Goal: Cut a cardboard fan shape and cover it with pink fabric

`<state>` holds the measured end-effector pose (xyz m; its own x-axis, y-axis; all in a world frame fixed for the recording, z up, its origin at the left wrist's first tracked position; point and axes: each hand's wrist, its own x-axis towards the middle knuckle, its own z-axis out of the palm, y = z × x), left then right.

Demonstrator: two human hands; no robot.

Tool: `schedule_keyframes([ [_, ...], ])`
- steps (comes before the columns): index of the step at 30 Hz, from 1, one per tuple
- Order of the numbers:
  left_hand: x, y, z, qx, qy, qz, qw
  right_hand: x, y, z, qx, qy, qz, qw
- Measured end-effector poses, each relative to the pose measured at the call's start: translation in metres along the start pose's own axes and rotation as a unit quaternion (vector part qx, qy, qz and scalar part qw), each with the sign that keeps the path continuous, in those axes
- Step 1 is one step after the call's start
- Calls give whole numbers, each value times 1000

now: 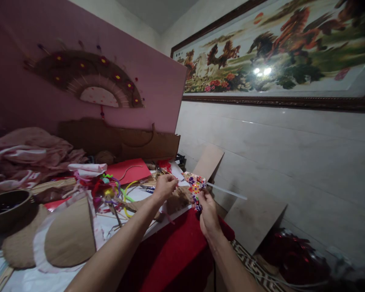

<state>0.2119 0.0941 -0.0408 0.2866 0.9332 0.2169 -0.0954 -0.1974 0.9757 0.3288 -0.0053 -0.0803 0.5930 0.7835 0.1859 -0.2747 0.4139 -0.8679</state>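
Note:
My right hand (209,211) is wrapped round the handle of a flower-patterned hot glue gun (195,184). A long whitish glue stick (228,191) juts out of its back, toward the wall. Left of the gun's front end, my left hand (166,187) is raised over the cluttered table with its fingertips pinched together. Whatever sits between those fingertips is too small to make out. Below the hands lie brown cardboard pieces (178,205), and blue-handled scissors (148,188) rest beside my left wrist. A red cloth (170,247) hangs beneath my forearms.
Coloured pipe cleaners (126,194) and red paper (129,170) lie on the table. At left are a half-round cardboard piece (69,233), a dark bowl (7,207) and crumpled pink cloth (33,156). A decorated fan (88,77) is on the pink board behind. Boards (255,219) lean against the right wall.

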Motion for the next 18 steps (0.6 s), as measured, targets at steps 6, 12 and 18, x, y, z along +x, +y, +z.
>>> schedule_keyframes([
  [6, 6, 7, -15, -40, 77, 27, 996, -2, -8, 0, -1, 32, -8, 999],
  [12, 2, 2, -8, -13, 45, 5, 999, -5, -6, 2, 5, 38, -13, 999],
  [18, -1, -16, 8, 42, -9, 6, 999, -7, -11, 2, -11, 49, -45, 998],
])
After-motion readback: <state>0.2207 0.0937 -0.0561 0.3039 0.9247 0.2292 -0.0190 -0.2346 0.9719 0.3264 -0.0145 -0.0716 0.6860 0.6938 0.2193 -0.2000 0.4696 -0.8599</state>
